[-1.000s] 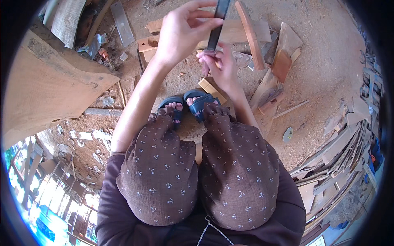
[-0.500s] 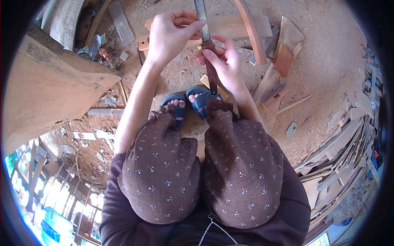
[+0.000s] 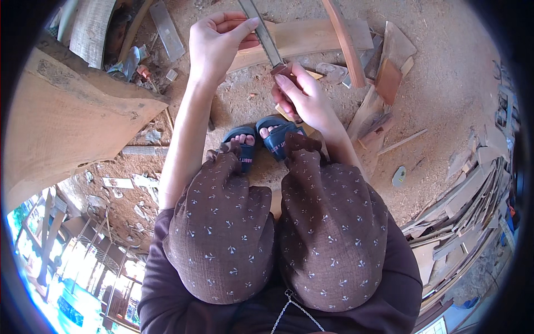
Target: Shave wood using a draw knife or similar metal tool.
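Long metal blade (image 3: 266, 36) at top centre of frame: left hand (image 3: 214, 47) pinches it, right hand (image 3: 306, 99) grips its brown handle (image 3: 279, 69), and pressure should fall on the flats, edges being indistinct from here.

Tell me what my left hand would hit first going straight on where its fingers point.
Likely the long metal blade, right at the left hand's fingertips; the thumb overlaps it, though depth leaves contact unclear.
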Demonstrator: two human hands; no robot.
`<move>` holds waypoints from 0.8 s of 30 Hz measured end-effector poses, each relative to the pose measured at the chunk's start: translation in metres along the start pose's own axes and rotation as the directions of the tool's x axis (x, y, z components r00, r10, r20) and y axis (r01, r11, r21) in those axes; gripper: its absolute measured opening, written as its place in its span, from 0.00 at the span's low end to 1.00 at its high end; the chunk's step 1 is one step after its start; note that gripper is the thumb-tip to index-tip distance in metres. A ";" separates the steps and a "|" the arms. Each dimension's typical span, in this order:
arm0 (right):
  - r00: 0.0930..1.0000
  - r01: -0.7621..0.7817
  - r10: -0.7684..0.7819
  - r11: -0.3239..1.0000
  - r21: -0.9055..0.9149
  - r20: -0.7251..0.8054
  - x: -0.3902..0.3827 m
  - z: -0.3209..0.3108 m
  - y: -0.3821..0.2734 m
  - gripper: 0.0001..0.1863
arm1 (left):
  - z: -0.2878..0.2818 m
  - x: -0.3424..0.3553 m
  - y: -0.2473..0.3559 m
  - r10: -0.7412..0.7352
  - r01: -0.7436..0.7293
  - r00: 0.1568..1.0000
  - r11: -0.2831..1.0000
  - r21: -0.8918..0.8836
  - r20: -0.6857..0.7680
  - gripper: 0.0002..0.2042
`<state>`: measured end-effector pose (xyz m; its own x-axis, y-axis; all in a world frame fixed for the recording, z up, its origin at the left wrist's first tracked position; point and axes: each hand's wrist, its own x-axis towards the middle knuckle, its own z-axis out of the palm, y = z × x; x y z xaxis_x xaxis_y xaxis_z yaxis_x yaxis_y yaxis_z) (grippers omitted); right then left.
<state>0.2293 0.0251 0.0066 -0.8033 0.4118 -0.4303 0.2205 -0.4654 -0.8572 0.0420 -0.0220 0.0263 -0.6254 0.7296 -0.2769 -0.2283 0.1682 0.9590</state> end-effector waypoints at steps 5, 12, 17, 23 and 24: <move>0.998 -0.009 -0.001 0.990 -0.141 -0.067 -0.010 -0.003 -0.010 0.10 | 0.004 -0.002 -0.003 -0.050 0.049 0.999 0.986 -0.159 -0.001 0.09; 0.992 0.011 -0.051 0.945 -0.326 -0.112 -0.014 -0.006 -0.012 0.10 | -0.001 -0.001 -0.005 -0.055 0.053 0.998 0.971 -0.233 0.001 0.08; 0.987 0.062 -0.110 0.935 -0.348 -0.121 -0.023 -0.004 -0.021 0.09 | -0.001 -0.003 -0.004 -0.026 0.045 0.997 0.966 -0.253 0.079 0.08; 0.986 0.107 -0.153 0.891 -0.441 -0.070 -0.026 -0.009 -0.017 0.09 | -0.004 -0.001 0.000 0.028 -0.002 0.996 0.955 -0.295 0.087 0.08; 0.986 0.104 -0.150 0.890 -0.443 -0.072 -0.026 -0.009 -0.016 0.09 | -0.004 -0.001 -0.001 0.016 0.014 0.995 0.954 -0.298 0.100 0.08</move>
<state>0.2517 0.0286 0.0295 -0.7856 0.5321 -0.3156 0.3584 -0.0243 -0.9332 0.0400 -0.0260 0.0257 -0.5516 0.7947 -0.2535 -0.4492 -0.0269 0.8930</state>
